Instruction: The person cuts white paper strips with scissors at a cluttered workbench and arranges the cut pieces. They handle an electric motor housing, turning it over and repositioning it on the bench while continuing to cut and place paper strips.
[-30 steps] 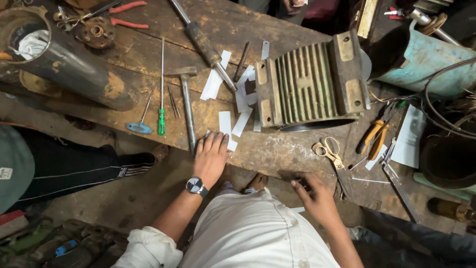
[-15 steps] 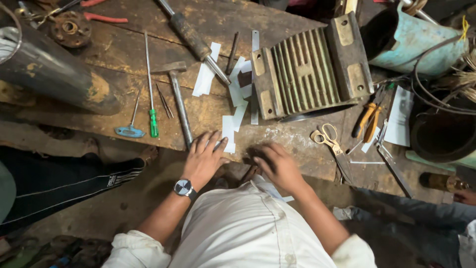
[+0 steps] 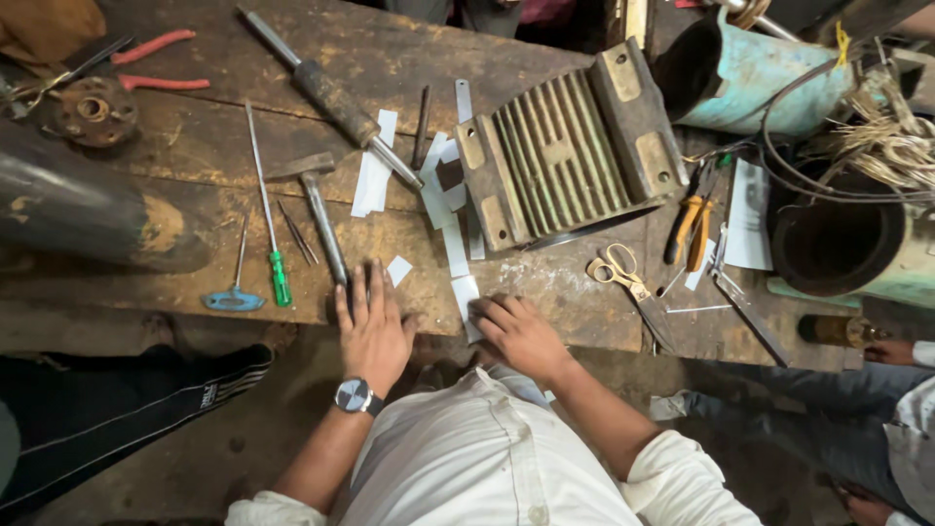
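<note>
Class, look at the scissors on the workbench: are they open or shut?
Shut: the scissors lie flat with blades together, handles side by side.

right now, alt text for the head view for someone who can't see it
Seen from above, a person in a white shirt rests the left hand flat at the edge of a worn wooden workbench while the right hand presses on a white paper strip. Beyond lie a finned metal block, a hammer, a green-handled screwdriver and scissors.

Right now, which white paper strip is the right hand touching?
The short white paper strip at the bench's near edge, under the right hand; the other strips lie farther up by the ribbed metal block.
</note>
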A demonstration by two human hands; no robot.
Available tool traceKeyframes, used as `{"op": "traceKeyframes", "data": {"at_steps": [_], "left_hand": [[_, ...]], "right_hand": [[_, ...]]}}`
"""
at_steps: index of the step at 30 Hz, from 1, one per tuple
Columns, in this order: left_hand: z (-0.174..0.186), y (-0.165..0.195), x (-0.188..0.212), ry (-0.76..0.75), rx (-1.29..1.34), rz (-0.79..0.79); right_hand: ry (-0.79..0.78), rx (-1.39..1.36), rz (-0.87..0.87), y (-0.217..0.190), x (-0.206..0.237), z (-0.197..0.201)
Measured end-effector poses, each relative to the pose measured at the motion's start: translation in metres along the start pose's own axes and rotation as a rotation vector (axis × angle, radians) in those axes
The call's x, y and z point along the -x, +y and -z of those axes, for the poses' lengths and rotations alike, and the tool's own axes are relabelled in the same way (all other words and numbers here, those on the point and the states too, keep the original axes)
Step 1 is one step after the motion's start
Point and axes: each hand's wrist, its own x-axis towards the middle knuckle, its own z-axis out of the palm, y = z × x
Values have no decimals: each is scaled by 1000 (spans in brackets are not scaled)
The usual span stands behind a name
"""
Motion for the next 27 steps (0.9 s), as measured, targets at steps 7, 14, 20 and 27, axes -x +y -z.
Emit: {"op": "traceKeyframes", "data": {"at_steps": [7, 14, 20, 27], "left_hand": [[51, 42, -11, 51, 814, -369], [90, 64, -26, 92, 1246, -237], [97, 62, -19, 129, 1289, -226], [102, 56, -9, 178, 1340, -172]], "right_hand": [[512, -417, -333, -12, 10, 17], [550, -523, -571, -53, 2, 112], [486, -444, -439, -79, -5, 143], [527, -416, -426, -87, -10, 132]]}}
